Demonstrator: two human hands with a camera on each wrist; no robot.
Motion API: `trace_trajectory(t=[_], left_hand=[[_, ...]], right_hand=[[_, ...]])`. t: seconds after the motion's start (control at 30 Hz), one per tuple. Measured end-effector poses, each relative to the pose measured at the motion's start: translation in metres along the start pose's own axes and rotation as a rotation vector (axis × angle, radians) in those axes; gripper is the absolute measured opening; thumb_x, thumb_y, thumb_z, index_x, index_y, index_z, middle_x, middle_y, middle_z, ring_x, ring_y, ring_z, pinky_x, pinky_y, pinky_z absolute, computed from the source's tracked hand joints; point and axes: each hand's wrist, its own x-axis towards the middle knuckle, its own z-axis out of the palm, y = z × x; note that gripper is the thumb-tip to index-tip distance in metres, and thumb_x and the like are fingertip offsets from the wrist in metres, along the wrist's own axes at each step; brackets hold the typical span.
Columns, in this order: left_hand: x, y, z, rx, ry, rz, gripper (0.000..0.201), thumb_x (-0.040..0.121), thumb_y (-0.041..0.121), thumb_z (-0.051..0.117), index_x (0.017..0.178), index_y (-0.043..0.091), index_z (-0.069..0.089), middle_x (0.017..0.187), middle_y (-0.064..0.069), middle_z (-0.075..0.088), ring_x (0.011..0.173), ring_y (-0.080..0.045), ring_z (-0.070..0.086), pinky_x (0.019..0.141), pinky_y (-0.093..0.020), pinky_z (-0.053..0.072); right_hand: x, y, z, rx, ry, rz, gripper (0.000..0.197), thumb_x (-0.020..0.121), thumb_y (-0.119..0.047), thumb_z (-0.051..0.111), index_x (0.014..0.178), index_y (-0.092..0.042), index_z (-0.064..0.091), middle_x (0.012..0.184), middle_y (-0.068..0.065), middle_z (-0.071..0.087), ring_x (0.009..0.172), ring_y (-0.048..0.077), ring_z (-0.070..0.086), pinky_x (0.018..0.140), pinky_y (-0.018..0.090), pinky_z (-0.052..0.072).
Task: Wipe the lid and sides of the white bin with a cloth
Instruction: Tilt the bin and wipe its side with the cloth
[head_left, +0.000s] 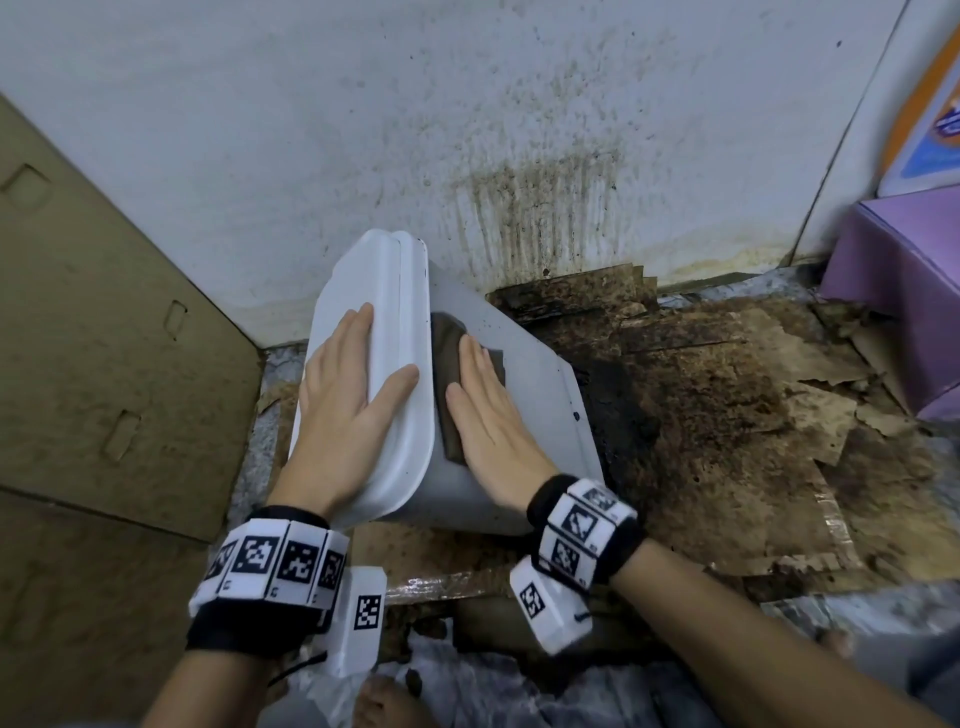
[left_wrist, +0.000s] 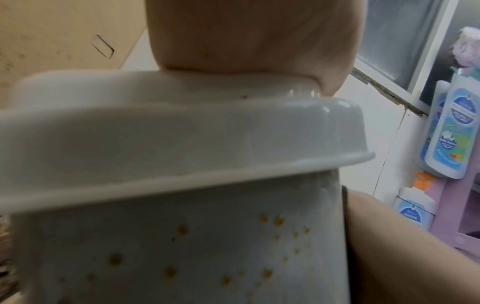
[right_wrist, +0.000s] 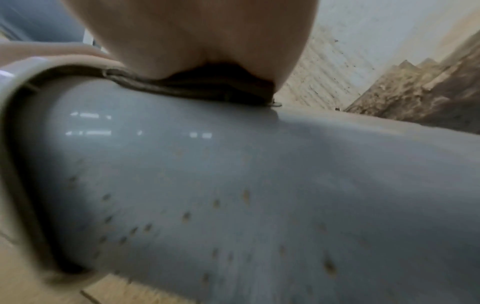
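Observation:
The white bin is tipped over toward the left, its lid facing left. My left hand lies flat on the lid with straight fingers, steadying it. My right hand presses a dark brown cloth flat against the bin's upturned side, just below the lid's rim. In the left wrist view the lid and the bin's near wall show orange-brown spots. The right wrist view shows the cloth squeezed under my palm on the speckled bin side.
A stained white wall stands behind the bin. Soiled, torn cardboard covers the floor to the right. A large cardboard sheet leans on the left. A purple box sits at the right edge.

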Motion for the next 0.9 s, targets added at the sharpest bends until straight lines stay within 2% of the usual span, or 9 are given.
trace_trajectory(t=[0.2,0.3,0.37,0.5,0.57,0.6,0.73,0.83,0.9], left_hand=[[0.003,-0.007,-0.001,-0.026,-0.001,-0.015,0.079,0.092,0.061,0.042,0.162,0.037,0.015,0.168,0.017,0.015,0.147,0.004,0.011,0.126,-0.044,0.010],[0.003,-0.010,-0.002,-0.057,0.007,-0.058,0.083,0.088,0.065,0.042,0.162,0.038,0.016,0.167,0.019,0.015,0.145,0.006,0.012,0.126,-0.047,0.010],[0.002,-0.011,-0.003,-0.065,0.004,-0.052,0.089,0.083,0.071,0.039,0.162,0.037,0.015,0.167,0.020,0.014,0.145,0.007,0.011,0.125,-0.044,0.009],[0.001,-0.012,-0.003,-0.067,-0.011,-0.037,0.090,0.082,0.073,0.039,0.162,0.038,0.015,0.166,0.023,0.014,0.142,0.012,0.009,0.124,-0.042,0.009],[0.002,-0.012,-0.003,-0.067,-0.014,-0.034,0.089,0.083,0.072,0.040,0.161,0.039,0.015,0.166,0.024,0.014,0.143,0.012,0.009,0.125,-0.044,0.010],[0.002,-0.012,-0.003,-0.071,-0.015,-0.036,0.089,0.083,0.072,0.041,0.161,0.039,0.015,0.165,0.024,0.015,0.142,0.013,0.009,0.125,-0.044,0.010],[0.001,-0.015,-0.005,-0.101,-0.019,-0.042,0.090,0.082,0.073,0.042,0.161,0.041,0.015,0.165,0.024,0.015,0.140,0.015,0.007,0.125,-0.042,0.009],[0.000,-0.015,-0.005,-0.110,-0.025,-0.033,0.086,0.084,0.072,0.043,0.160,0.043,0.015,0.165,0.026,0.015,0.144,0.013,0.006,0.124,-0.041,0.009],[0.002,-0.013,-0.005,-0.095,-0.029,-0.016,0.083,0.087,0.069,0.044,0.160,0.044,0.015,0.165,0.026,0.015,0.146,0.012,0.006,0.126,-0.044,0.010]], right_hand=[[0.068,0.002,-0.021,-0.142,-0.110,-0.014,0.060,0.111,-0.036,0.014,0.156,-0.016,-0.019,0.167,0.000,-0.023,0.153,0.012,-0.020,0.126,0.034,-0.009],[0.095,-0.006,-0.030,-0.181,-0.167,0.045,0.063,0.111,-0.037,0.015,0.156,-0.012,-0.020,0.166,0.004,-0.024,0.154,0.016,-0.021,0.125,0.033,-0.011],[0.103,-0.006,-0.032,-0.195,-0.162,0.022,0.063,0.111,-0.035,0.016,0.156,-0.012,-0.022,0.166,0.005,-0.024,0.154,0.018,-0.021,0.124,0.034,-0.011],[0.099,0.004,-0.034,-0.235,-0.168,-0.047,0.058,0.112,-0.024,0.016,0.156,-0.005,-0.017,0.166,0.009,-0.023,0.153,0.022,-0.024,0.120,0.028,-0.015],[0.096,0.015,-0.037,-0.256,-0.179,-0.064,0.055,0.112,-0.017,0.016,0.156,0.003,-0.009,0.165,0.014,-0.022,0.152,0.027,-0.025,0.121,0.031,-0.016],[0.094,0.023,-0.038,-0.253,-0.180,-0.059,0.055,0.112,-0.017,0.016,0.156,0.003,-0.010,0.165,0.014,-0.021,0.152,0.027,-0.024,0.123,0.033,-0.015],[0.074,0.065,-0.044,-0.232,-0.138,0.065,0.058,0.112,-0.028,0.017,0.157,-0.012,-0.015,0.167,0.005,-0.020,0.153,0.017,-0.022,0.124,0.033,-0.012],[0.051,0.092,-0.056,-0.219,-0.101,0.234,0.056,0.112,-0.028,0.018,0.159,-0.012,-0.009,0.168,0.002,-0.013,0.155,0.018,-0.017,0.122,0.030,-0.009],[0.038,0.099,-0.065,-0.209,-0.143,0.338,0.055,0.112,-0.026,0.015,0.159,-0.010,-0.008,0.168,0.004,-0.017,0.154,0.018,-0.019,0.120,0.028,-0.008]])
